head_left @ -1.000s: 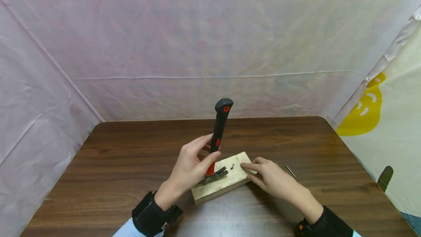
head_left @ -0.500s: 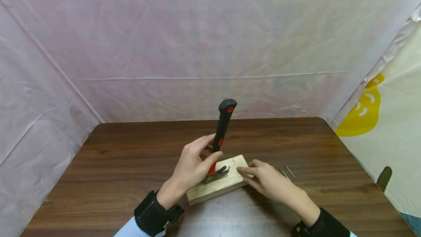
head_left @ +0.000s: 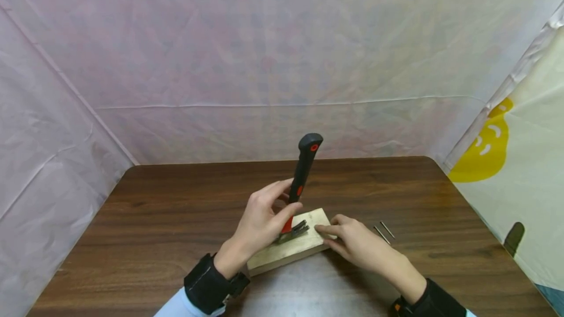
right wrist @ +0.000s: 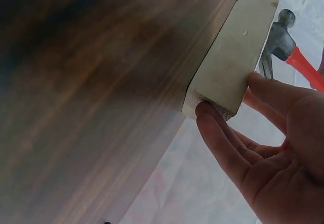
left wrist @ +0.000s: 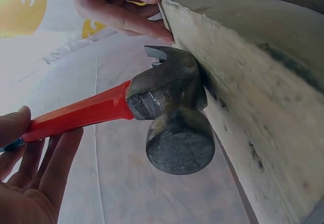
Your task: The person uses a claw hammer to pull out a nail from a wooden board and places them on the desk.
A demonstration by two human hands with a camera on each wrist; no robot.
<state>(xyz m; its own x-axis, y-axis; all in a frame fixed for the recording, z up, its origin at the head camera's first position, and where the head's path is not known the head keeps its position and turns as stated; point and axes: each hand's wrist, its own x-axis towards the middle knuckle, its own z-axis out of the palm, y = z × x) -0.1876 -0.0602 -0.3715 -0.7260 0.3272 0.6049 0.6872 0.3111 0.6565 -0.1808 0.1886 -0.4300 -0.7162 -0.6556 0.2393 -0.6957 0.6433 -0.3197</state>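
Observation:
My left hand (head_left: 264, 214) holds a claw hammer (head_left: 304, 168) by its black and red handle, thumb on one side and fingers on the other. The hammer stands nearly upright, its metal head (left wrist: 174, 87) against the broad top face of a pale wooden block (head_left: 286, 253). The claw points toward my right hand (head_left: 363, 241). That hand holds the block's right end, with the thumb and fingers at its edges in the right wrist view. A nail that stood in the block is hard to make out at the claw now.
Two loose nails (head_left: 382, 235) lie on the brown wooden table (head_left: 176, 209), to the right of the right hand. Pale cloth walls (head_left: 264, 62) stand behind the table and at both sides.
The block and right hand have shifted left and slightly nearer. The hammer handle has moved right, and its claw has closed in on the standing nail. A second loose nail has come into view.

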